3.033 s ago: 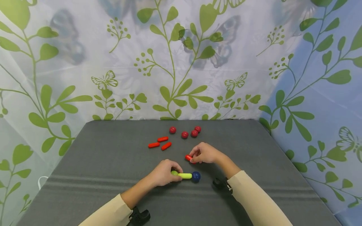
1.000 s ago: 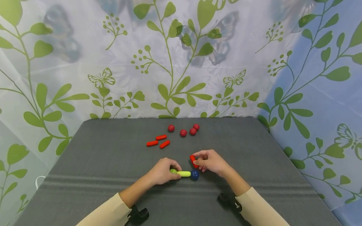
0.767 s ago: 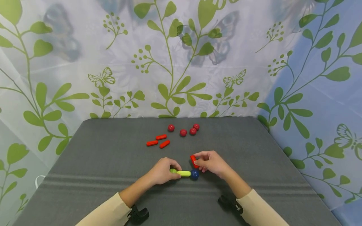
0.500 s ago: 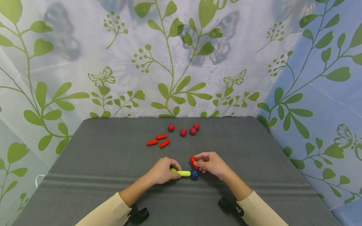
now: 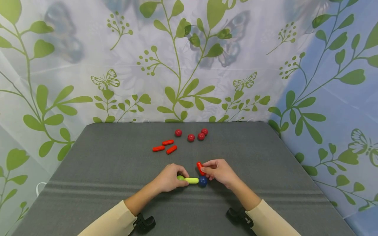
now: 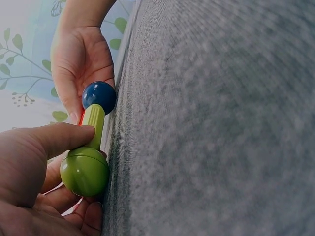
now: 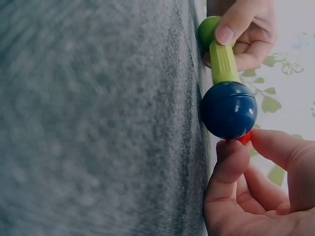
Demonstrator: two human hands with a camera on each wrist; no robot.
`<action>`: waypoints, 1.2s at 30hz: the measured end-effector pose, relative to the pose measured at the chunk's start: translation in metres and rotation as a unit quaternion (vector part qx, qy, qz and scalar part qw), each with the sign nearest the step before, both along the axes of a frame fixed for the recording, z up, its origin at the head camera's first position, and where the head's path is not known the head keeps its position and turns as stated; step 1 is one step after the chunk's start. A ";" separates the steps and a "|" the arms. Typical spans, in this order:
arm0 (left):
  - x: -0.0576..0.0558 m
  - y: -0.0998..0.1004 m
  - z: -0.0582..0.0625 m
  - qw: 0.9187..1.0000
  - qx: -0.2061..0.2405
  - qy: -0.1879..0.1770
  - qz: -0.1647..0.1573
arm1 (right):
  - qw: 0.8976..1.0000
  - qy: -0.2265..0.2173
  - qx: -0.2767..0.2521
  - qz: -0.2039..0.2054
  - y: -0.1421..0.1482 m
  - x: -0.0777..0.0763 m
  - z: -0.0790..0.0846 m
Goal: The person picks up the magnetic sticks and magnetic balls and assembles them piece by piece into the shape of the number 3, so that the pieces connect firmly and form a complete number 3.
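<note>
My left hand (image 5: 171, 178) pinches a yellow-green toy building rod (image 5: 192, 180) between thumb and fingers. At the rod's left end sits a green ball (image 6: 84, 172), partly covered by the fingers in the head view. A blue ball (image 5: 202, 181) caps the right end. With thumb and fingertips, my right hand (image 5: 220, 171) pinches a red rod (image 5: 199, 167) that slants up and away from the blue ball, its near end right at the ball. In the right wrist view the blue ball (image 7: 229, 110) hides most of the red rod (image 7: 244, 138).
Three loose red rods (image 5: 168, 142) lie left of centre, farther back on the grey cloth-covered table (image 5: 118, 164). Several red balls (image 5: 191, 137) rest behind them toward the table's far edge. A leaf-patterned curtain (image 5: 177, 65) hangs beyond the table.
My right hand has come nearer with the red rod, turning it to point more away from me, and its near end is now at the blue ball. My left hand keeps its hold.
</note>
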State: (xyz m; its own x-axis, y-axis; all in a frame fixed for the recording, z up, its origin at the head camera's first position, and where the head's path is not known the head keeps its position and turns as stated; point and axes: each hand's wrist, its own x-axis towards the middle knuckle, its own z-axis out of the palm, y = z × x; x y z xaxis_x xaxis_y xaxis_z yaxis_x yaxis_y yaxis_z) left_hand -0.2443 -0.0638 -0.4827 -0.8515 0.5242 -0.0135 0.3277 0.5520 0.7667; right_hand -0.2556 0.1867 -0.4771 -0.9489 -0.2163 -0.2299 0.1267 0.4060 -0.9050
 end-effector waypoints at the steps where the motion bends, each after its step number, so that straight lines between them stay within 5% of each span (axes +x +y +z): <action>1: 0.000 0.000 0.000 1.000 0.001 0.000 0.000 | 1.000 -0.001 0.002 -0.001 0.000 0.000 0.000; 36: 0.000 0.000 -0.001 1.000 0.002 0.002 -0.004 | 1.000 -0.012 -0.025 0.000 0.007 -0.004 -0.005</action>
State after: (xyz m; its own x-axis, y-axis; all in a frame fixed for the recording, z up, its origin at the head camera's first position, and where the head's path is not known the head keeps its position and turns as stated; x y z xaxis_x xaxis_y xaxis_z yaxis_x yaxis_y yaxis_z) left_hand -0.2440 -0.0639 -0.4833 -0.8477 0.5304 -0.0090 0.3341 0.5471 0.7675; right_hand -0.2598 0.1940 -0.4825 -0.9435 -0.2277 -0.2406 0.1481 0.3596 -0.9213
